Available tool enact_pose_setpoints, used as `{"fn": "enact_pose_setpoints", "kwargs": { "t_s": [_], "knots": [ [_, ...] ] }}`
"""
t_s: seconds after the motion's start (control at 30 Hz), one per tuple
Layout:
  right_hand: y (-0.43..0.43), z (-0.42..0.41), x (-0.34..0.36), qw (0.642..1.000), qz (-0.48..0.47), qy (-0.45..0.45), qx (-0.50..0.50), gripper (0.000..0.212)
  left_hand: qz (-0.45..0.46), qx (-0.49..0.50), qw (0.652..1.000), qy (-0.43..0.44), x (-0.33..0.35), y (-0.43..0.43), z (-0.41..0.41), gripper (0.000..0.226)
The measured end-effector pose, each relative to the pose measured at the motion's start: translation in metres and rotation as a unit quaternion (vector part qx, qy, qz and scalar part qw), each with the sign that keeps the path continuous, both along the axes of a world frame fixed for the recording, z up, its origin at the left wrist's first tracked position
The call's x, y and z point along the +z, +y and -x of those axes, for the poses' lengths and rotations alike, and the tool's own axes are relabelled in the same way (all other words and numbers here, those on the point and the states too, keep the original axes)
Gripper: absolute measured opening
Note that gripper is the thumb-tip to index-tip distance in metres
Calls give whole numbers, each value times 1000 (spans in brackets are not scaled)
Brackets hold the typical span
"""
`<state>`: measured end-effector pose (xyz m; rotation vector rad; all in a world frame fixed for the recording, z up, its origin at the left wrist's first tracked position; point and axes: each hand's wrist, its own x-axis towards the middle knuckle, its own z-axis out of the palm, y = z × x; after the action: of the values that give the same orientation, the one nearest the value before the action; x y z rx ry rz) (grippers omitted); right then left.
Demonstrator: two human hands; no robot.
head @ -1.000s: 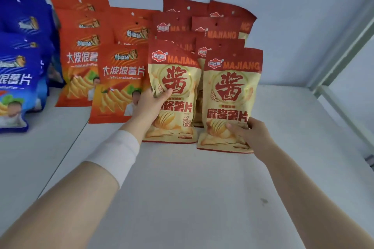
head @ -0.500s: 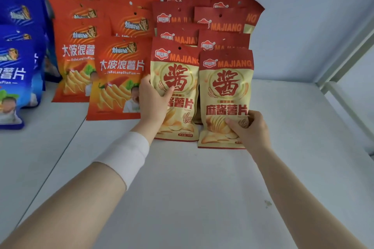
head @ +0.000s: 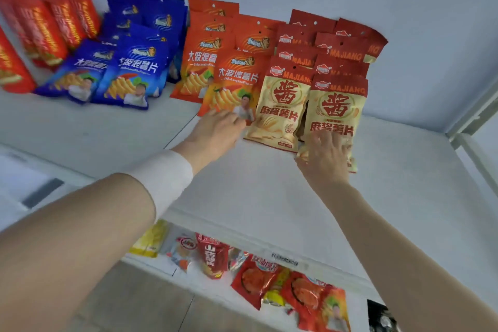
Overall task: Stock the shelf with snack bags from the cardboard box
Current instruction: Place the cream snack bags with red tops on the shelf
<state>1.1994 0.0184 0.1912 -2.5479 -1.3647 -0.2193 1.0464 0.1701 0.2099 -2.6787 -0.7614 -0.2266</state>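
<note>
Stocking looks well along. Shelf (head: pixel 296 210) has four blocks leaning on the back wall: red bags (head: pixel 45 24) at 10 o'clock, blue bags (head: pixel 134 62) at 11, orange bags (head: pixel 231 73) at 12, Majiang bags (head: pixel 323 54) at 1, in overlapping rows. Newest pair stands upright in front, just beside each other: left front bag (head: pixel 283 105) and right front bag (head: pixel 336 110). The 3 o'clock end of the shelf is bare, so I'd judge there's room for more. Box not in view, so can't tell what's left in it. Left hand (head: pixel 215 129): grip released, fingers loosely extended, holding nothing, at the bottom corner where the front orange bag meets the left front bag; too blurred to say if it touches. Right hand (head: pixel 327 159): fingers spread flat over the right front bag's lower front, pressing, not clasping, as far as the blur allows. Versus half a second ago: left hand was wrapped round the left front bag's edge, now off it, down toward 7 o'clock. Right hand was pinching the right front bag's bottom corner, thumb in front; now laid flat. View has swung down and left: red block and lower-shelf packets (head: pixel 258 277) at 6 o'clock now show. My read: pair placed, only straightening left.
</note>
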Motion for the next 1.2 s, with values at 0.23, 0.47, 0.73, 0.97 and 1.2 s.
{"fn": "enact_pose_setpoints", "kwargs": {
  "t_s": [0.23, 0.47, 0.73, 0.97, 1.2],
  "knots": [
    [15, 161, 5, 981, 81, -23, 177, 49, -51, 90, 993, 63, 7, -48, 183, 21],
    [46, 357, -2, 932, 103, -112, 329, 44, 14, 300, 946, 123, -9, -79, 398, 34],
    [67, 642, -49, 850, 119, -175, 482, 44, 81, 448, 887, 81, -72, -126, 683, 29],
    [53, 836, -129, 770, 204, -169, 581, 36, 198, 571, 788, 115, -158, -181, 875, 35],
    [72, 922, -205, 743, 305, -110, 586, 42, 316, 628, 711, 24, -238, -176, 956, 38]
  ]
}}
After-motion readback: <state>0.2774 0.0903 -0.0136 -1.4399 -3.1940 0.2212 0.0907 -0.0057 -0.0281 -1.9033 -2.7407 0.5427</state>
